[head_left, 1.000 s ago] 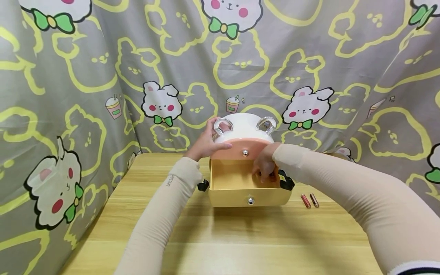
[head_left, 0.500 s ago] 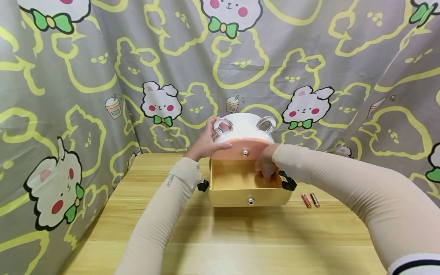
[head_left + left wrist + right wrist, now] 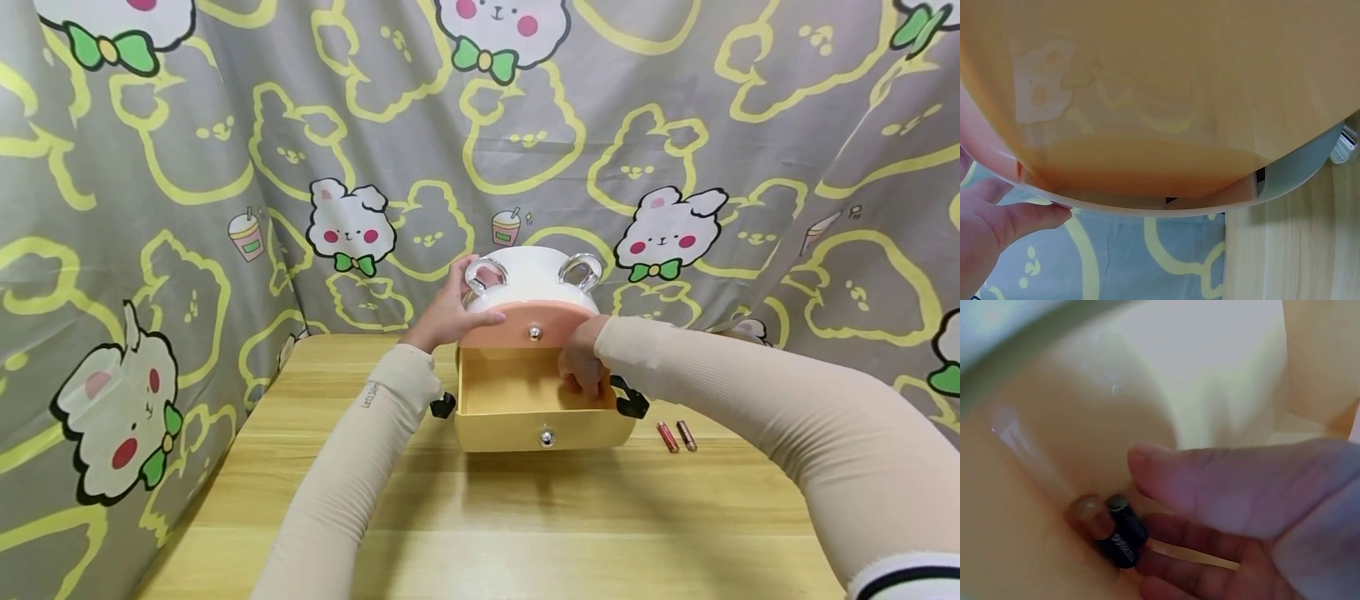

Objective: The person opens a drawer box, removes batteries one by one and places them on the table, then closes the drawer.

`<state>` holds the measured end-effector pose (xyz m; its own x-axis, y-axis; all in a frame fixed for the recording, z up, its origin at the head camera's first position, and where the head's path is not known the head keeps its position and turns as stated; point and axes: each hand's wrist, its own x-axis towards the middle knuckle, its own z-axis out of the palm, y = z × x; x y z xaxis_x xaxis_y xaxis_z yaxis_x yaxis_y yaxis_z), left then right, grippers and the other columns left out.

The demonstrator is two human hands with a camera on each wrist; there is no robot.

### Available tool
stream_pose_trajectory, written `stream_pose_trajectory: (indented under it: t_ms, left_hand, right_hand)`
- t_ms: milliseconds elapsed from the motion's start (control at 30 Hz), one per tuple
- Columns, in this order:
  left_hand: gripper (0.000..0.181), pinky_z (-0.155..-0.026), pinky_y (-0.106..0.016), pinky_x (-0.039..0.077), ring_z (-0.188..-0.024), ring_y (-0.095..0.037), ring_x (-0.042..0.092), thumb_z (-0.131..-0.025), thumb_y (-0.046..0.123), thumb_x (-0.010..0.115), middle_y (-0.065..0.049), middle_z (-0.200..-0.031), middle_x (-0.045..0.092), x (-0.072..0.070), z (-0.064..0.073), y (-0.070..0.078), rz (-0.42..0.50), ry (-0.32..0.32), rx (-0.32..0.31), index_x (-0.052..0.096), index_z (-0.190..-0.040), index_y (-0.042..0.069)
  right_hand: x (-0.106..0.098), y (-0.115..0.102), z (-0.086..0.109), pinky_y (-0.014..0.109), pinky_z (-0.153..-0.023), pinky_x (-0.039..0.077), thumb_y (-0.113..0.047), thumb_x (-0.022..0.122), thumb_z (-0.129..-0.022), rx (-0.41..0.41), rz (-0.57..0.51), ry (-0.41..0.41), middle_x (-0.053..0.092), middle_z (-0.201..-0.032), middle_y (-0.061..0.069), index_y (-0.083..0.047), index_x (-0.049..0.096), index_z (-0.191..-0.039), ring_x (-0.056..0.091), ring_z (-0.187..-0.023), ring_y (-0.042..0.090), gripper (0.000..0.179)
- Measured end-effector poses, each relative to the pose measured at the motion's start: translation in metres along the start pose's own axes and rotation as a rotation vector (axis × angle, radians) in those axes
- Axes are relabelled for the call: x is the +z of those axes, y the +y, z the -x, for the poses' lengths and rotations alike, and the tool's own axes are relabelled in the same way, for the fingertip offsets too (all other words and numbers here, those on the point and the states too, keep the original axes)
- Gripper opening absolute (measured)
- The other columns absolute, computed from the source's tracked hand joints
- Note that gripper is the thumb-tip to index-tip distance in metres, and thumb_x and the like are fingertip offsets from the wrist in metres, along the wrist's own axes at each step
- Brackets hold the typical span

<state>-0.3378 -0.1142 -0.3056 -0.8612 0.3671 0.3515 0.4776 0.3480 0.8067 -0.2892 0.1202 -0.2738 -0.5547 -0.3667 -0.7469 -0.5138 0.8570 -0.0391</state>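
Observation:
A bear-shaped storage box with a white top [image 3: 531,275], clear ears and a pink upper drawer [image 3: 517,325] stands on the table. Its yellow lower drawer [image 3: 498,429] is pulled out. My left hand [image 3: 448,312] grips the box's left side, thumb on the pink front and other fingers behind. My right hand [image 3: 583,358] reaches into the right side of the yellow drawer. There, in the right wrist view, a copper-and-black battery [image 3: 1107,531] and a darker battery [image 3: 1125,519] lie together against the wall. The fingertips [image 3: 1154,559] are right at them, the thumb held apart.
A red battery [image 3: 667,437] and a dark battery [image 3: 686,436] lie on the wooden table [image 3: 525,517], right of the box. Black devices are strapped at both wrists, the right one [image 3: 630,398] beside the drawer wall. A patterned curtain [image 3: 420,125] hangs behind.
My right hand has shifted slightly inside the drawer, and a dark spot seen under its fingers a second ago is now hidden. The left hand and the box stay put.

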Motion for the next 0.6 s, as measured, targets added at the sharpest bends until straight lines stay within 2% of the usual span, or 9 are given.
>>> stream_pose_trajectory:
  t_ms: [167, 233, 300, 433, 533, 600]
  left_hand:
    - [0.107, -0.112, -0.041, 0.024, -0.139, -0.024, 0.032, -0.071, 0.027, 0.088, -0.009, -0.149, 0.038, -0.0001, 0.001, -0.0017, 0.014, 0.003, -0.002, 0.016, -0.149, 0.019]
    - [0.107, -0.112, -0.041, 0.023, -0.139, -0.024, 0.032, -0.071, 0.026, 0.088, -0.01, -0.149, 0.038, -0.0001, 0.0013, -0.0017, 0.016, 0.005, -0.001, 0.016, -0.149, 0.019]
    - [0.107, -0.112, -0.041, 0.023, -0.139, -0.024, 0.033, -0.071, 0.026, 0.088, -0.01, -0.149, 0.038, 0.0001, 0.0014, -0.0014, 0.014, 0.007, 0.0, 0.016, -0.149, 0.02]
    - [0.106, -0.112, -0.04, 0.024, -0.139, -0.024, 0.033, -0.071, 0.025, 0.088, -0.01, -0.149, 0.038, 0.0004, 0.0015, -0.0009, 0.01, 0.009, -0.002, 0.016, -0.149, 0.02]
    - [0.106, -0.112, -0.04, 0.024, -0.139, -0.024, 0.033, -0.071, 0.026, 0.088, -0.009, -0.149, 0.038, 0.0005, 0.0014, -0.0011, -0.001, 0.011, -0.009, 0.016, -0.149, 0.021]
    - [0.106, -0.112, -0.04, 0.024, -0.139, -0.024, 0.032, -0.071, 0.027, 0.088, -0.009, -0.149, 0.038, 0.0005, 0.0014, -0.0011, -0.01, 0.013, -0.014, 0.016, -0.149, 0.022]
  right_hand:
    - [0.001, 0.0004, 0.0049, 0.02, -0.051, 0.041, 0.003, 0.066, -0.079, -0.009, -0.033, 0.022, 0.053, -0.064, -0.002, -0.012, 0.056, -0.073, 0.058, -0.062, 0.014, 0.019]
    - [0.0007, 0.0003, 0.0059, 0.02, -0.05, 0.04, 0.003, 0.066, -0.079, -0.014, -0.026, 0.025, 0.052, -0.063, -0.003, -0.012, 0.056, -0.073, 0.057, -0.061, 0.013, 0.019]
    - [-0.0003, 0.0004, 0.0047, 0.021, -0.05, 0.038, 0.001, 0.069, -0.079, -0.029, 0.029, 0.019, 0.05, -0.062, -0.004, -0.013, 0.057, -0.072, 0.053, -0.06, 0.012, 0.019]
    - [-0.0021, 0.0018, 0.0002, 0.021, -0.05, 0.036, 0.0, 0.071, -0.079, -0.057, 0.072, -0.021, 0.052, -0.063, -0.005, -0.012, 0.063, -0.074, 0.053, -0.063, 0.012, 0.015]
    - [-0.0025, 0.0029, -0.0013, 0.021, -0.05, 0.037, 0.002, 0.071, -0.081, -0.07, 0.046, -0.049, 0.054, -0.064, -0.003, -0.01, 0.067, -0.077, 0.054, -0.063, 0.013, 0.013]
    - [-0.0017, 0.0029, 0.0, 0.021, -0.05, 0.036, 0.004, 0.071, -0.08, -0.086, 0.059, -0.035, 0.054, -0.064, -0.004, -0.011, 0.068, -0.077, 0.051, -0.062, 0.011, 0.015]
